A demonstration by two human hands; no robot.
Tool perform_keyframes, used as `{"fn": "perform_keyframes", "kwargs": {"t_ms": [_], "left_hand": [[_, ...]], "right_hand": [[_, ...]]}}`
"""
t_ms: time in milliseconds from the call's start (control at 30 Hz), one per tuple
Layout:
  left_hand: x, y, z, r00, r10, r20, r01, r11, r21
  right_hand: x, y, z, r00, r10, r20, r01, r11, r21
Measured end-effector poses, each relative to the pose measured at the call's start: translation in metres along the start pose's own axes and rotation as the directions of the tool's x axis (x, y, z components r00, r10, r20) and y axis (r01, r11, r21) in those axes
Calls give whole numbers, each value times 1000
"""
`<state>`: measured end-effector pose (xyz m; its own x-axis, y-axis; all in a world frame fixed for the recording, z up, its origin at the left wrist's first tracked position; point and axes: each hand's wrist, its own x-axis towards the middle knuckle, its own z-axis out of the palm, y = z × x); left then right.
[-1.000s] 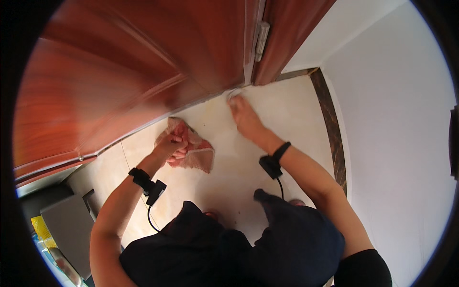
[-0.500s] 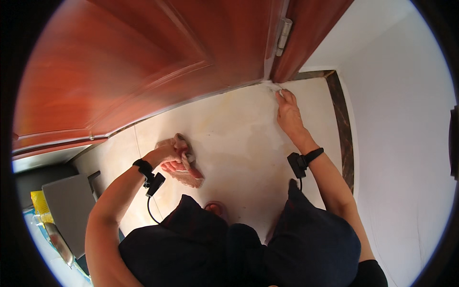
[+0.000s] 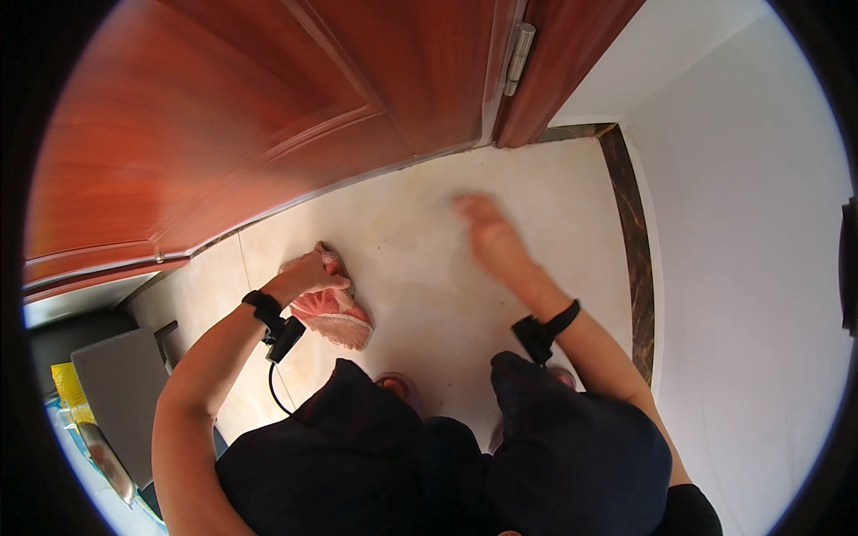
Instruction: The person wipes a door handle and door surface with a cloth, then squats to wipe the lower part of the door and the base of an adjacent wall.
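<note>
A home doorway: red-brown wooden door (image 3: pixel 268 116), tiled floor (image 3: pixel 420 268), white wall (image 3: pixel 751 268).

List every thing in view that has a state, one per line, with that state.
Pink cloth: bunched, lying on the floor, gripped by the left hand.
Left hand: closed on the cloth.
Right hand: open, empty, blurred over the floor.
Wooden door: standing open at an angle to its frame.
Door hinge: partly folded.
Floor: pale tile, faintly smeared.

A fluffy pink terry cloth (image 3: pixel 332 313) lies on smooth, matt beige floor tile (image 3: pixel 411 259) below a glossy reddish wooden door (image 3: pixel 241 116).
</note>
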<state>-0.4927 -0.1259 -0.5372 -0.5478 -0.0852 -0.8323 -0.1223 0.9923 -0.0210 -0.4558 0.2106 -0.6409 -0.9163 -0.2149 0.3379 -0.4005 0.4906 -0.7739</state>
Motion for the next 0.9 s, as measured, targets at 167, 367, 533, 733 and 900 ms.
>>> {"fn": "perform_keyframes", "kwargs": {"t_ms": [167,367,533,733,900], "left_hand": [[8,-10,-6,997,-24,75,35,989,-141],[14,-20,2,997,-33,70,43,989,-143],[24,-42,16,999,40,2,-39,987,-156],[6,-18,-1,996,8,85,9,980,-200],[12,-37,11,999,20,26,-13,965,-260]], "right_hand": [[33,54,-25,997,80,-17,-76,839,-538],[22,-18,98,974,42,224,-89,975,202],[34,4,64,989,-17,145,25,999,-49],[65,14,-26,976,14,219,133,757,-640],[33,18,-47,984,165,63,-87,761,-642]]}}
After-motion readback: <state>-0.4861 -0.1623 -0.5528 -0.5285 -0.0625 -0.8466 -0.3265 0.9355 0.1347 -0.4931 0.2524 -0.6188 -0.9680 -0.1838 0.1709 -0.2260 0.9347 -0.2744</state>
